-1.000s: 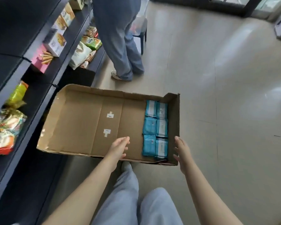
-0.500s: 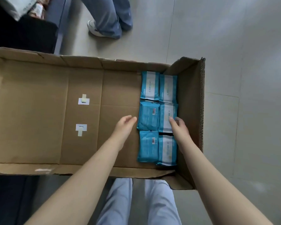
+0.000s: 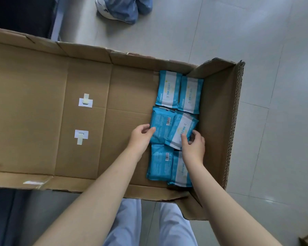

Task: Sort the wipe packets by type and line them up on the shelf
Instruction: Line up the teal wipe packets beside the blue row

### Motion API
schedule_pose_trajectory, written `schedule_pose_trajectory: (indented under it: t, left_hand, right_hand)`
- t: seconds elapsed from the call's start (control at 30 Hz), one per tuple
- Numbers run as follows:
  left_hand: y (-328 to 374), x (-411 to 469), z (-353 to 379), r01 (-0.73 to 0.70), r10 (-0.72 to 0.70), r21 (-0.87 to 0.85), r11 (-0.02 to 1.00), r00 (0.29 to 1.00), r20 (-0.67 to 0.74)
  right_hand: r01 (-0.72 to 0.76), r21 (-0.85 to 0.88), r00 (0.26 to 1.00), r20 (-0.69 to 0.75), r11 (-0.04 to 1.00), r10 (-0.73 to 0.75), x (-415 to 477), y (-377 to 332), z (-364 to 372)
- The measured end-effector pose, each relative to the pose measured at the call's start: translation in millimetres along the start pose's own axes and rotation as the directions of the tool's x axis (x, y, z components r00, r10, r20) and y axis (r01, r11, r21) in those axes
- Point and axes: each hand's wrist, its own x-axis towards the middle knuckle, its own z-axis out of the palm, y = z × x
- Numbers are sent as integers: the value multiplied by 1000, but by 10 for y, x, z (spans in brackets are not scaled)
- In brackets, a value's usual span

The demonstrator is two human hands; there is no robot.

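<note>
Head view is looking straight down at a pale grey tiled floor, where a long, shallow brown cardboard box is lying open and taking up most of the picture. A dark shelf unit is showing just beyond the box's far left corner, and another person's blue jeans are standing on the floor past the far wall. The wearer's pale blue trousers are showing below the near wall, and both bare forearms are reaching over it into the box. Six blue-and-white plastic wipe packets are sitting in the box's right end, beside its right wall, in two columns of three. The far pair is lying flat with white label panels up. The near pair is lying flat too, the left one showing a barcode and the right one partly hidden under the right wrist. The middle left packet, barcode side up, is lying flat, while the middle right packet, white panel up, is tilting with its left edge overlapping that neighbour. The left hand is gripping the middle left packet, thumb on top and fingers curling at its left edge. The right hand is pinching the near end of the middle right packet between thumb and fingers. Two small white tape patches are sticking to the box base, well apart from the packets.
</note>
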Motion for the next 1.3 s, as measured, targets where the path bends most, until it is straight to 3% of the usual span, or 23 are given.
schedule_pose_trajectory:
  t: [0.1, 0.23, 0.37, 0.53, 0.63, 0.77, 0.93, 1.1, 1.23, 1.3]
  left_hand:
    - [-3, 2, 9, -21, 21, 11, 1000, 999, 26]
    - [10, -35, 26, -45, 43, 33, 998, 998, 52]
    - [-23, -120, -105, -74, 74, 5, 997, 997, 33]
    - [32, -609, -456, -112, 108, -133, 985, 993, -37]
    - [153, -1221, -736, -184, 155, -246, 952, 979, -132]
    - [354, -2249, -1044, -265, 188, -515, 815, 962, -198]
    - [417, -3435, -1147, -336, 236, -707, 622, 942, -240]
    - [246, -4463, -1111, -288, 246, -877, 385, 948, -203]
    - [58, -5129, -1201, -409, 386, -831, 376, 885, -260]
    - [-78, -5363, -1311, -449, 370, -830, 332, 871, -323]
  right_hand:
    - [-93, 45, 995, -18, 995, 94, 16, 11, 50]
    - [-282, 305, 957, 23, 910, 289, 25, -2, 40]
    - [-302, 472, 950, 72, 828, 304, -46, -11, -50]
    - [-232, 594, 973, 132, 770, 191, -455, -307, -427]
    - [-145, 598, 986, 153, 788, 66, -906, -648, -763]
    - [-30, 545, 960, 249, 838, -128, -1554, -1222, -1345]
    - [62, 630, 864, 355, 774, -358, -2212, -1698, -2011]
    - [80, 639, 785, 433, 765, -443, -2862, -1815, -2327]
    - [90, 602, 655, 564, 793, -503, -3439, -1915, -2263]
    - [121, 586, 594, 604, 801, -532, -3762, -1980, -2155]
